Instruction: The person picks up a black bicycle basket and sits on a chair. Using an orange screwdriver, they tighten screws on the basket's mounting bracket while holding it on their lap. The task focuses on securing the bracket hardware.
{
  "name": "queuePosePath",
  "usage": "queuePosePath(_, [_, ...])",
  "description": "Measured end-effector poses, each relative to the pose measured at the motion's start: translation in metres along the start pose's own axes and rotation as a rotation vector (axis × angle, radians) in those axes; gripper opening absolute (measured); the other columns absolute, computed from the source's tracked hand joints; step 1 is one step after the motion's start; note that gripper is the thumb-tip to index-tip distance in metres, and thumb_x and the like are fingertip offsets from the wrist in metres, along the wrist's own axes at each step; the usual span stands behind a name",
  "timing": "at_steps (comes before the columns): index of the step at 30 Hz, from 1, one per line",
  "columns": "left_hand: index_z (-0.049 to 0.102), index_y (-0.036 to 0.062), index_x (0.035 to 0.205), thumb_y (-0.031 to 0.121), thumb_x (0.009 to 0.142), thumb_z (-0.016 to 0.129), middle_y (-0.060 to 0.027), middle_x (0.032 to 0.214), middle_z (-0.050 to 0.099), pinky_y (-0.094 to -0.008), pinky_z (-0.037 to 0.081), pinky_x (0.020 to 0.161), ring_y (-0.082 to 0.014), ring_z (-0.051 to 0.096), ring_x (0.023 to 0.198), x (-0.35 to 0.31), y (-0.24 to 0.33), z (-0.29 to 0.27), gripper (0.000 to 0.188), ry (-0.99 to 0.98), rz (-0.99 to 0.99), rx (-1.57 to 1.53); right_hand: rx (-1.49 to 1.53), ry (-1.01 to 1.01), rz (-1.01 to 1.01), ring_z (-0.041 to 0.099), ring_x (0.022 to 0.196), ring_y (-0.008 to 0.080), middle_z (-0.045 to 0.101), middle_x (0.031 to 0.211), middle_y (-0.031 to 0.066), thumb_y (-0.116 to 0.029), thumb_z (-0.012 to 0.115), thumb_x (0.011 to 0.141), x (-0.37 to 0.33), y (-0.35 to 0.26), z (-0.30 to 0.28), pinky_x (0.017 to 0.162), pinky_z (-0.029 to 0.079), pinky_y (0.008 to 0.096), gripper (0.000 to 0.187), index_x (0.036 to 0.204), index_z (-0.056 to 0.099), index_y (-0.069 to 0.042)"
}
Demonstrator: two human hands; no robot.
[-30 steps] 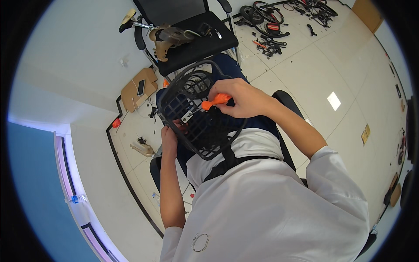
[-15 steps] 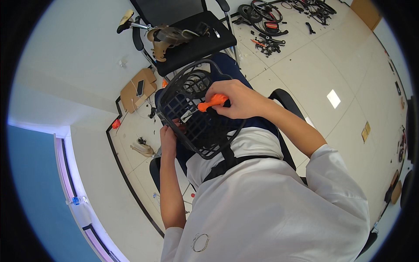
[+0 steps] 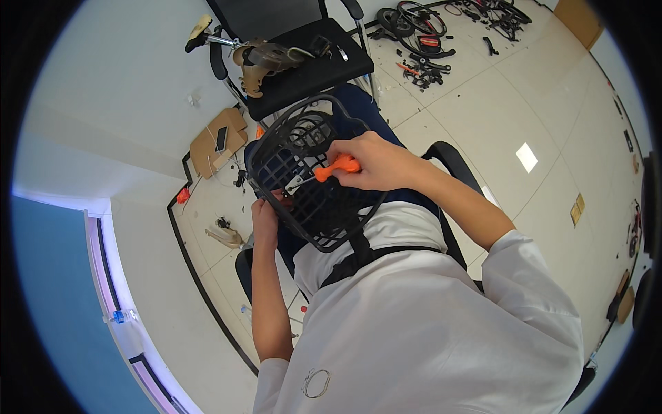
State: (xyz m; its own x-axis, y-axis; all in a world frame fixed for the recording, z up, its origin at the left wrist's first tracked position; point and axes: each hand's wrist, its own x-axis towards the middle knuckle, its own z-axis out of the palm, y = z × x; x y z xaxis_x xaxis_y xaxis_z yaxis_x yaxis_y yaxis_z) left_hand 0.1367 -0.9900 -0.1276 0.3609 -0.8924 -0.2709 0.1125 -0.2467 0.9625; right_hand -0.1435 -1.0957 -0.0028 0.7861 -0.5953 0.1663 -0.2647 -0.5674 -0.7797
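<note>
One orange-handled screwdriver (image 3: 336, 167) in right hand (image 3: 374, 161), ring-shaped mark (image 3: 317, 383) on shirt (image 3: 441, 317)

Glossy pale tile floor (image 3: 483, 117) with a bright reflection (image 3: 526, 157), white wall (image 3: 103, 131) left, black chair (image 3: 303, 79) ahead, blue panel (image 3: 55, 297) far left, maybe window-related.

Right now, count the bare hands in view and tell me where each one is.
2. The right hand grips the orange screwdriver above the basket; the left hand is at the basket's left side, its fingers partly hidden.
</note>
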Motion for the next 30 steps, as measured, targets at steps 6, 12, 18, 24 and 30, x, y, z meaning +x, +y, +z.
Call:
queuePosePath(6, [0.063, -0.0064, 0.105, 0.016, 0.089, 0.054, -0.0181, 0.089, 0.069, -0.0351, 0.056, 0.077, -0.0239, 0.068, 0.08, -0.001, 0.001, -0.001, 0.03, 0.005, -0.03, -0.037, 0.051, -0.027, 0.126, 0.068, 0.062, 0.0274, 0.067, 0.072, 0.0156, -0.014, 0.066, 0.082, -0.001, 0.007, 0.002, 0.058, 0.054, 0.0333, 0.022, 0.098, 0.065, 0.002])
queuePosePath(12, [0.062, -0.0067, 0.105, 0.017, 0.089, 0.054, -0.019, 0.09, 0.069, -0.035, 0.057, 0.076, -0.0246, 0.068, 0.08, 0.001, 0.003, 0.001, 0.03, 0.013, -0.075, -0.083, 0.324, -0.031, 0.226, 0.063, 0.049, 0.0119, 0.064, 0.067, 0.0076, -0.014, 0.064, 0.084, 0.001, 0.045, 0.005, 0.042, 0.051, 0.0239, 0.02, 0.097, 0.067, 0.0])
queuePosePath(18, [0.061, -0.0068, 0.107, 0.016, 0.089, 0.054, -0.0185, 0.091, 0.069, -0.0345, 0.056, 0.075, -0.0236, 0.067, 0.079, -0.003, 0.007, 0.003, 0.03, 0.005, -0.074, -0.078, 0.229, 0.041, 0.168, 0.065, 0.055, 0.0219, 0.065, 0.068, 0.0127, -0.017, 0.066, 0.085, 0.0, 0.024, 0.007, 0.052, 0.053, 0.03, 0.02, 0.096, 0.066, 0.0])
queuePosePath(24, [0.062, -0.0069, 0.106, 0.016, 0.089, 0.055, -0.0175, 0.089, 0.069, -0.0341, 0.054, 0.076, -0.0222, 0.066, 0.077, -0.002, 0.001, 0.002, 0.03, -0.013, -0.009, -0.029, -0.021, 0.096, 0.209, 0.066, 0.066, 0.0362, 0.064, 0.069, 0.0227, -0.025, 0.065, 0.09, 0.002, -0.034, 0.008, 0.062, 0.052, 0.0391, 0.029, 0.101, 0.059, 0.002])
queuePosePath(30, [0.063, -0.0063, 0.105, 0.015, 0.088, 0.055, -0.0174, 0.088, 0.069, -0.0341, 0.054, 0.076, -0.0226, 0.066, 0.078, -0.003, 0.006, 0.003, 0.028, -0.002, 0.001, 0.044, -0.258, 0.048, -0.014, 0.064, 0.066, 0.0341, 0.064, 0.078, 0.0157, -0.018, 0.067, 0.087, -0.005, -0.02, 0.017, 0.062, 0.052, 0.0397, 0.025, 0.105, 0.058, -0.003])
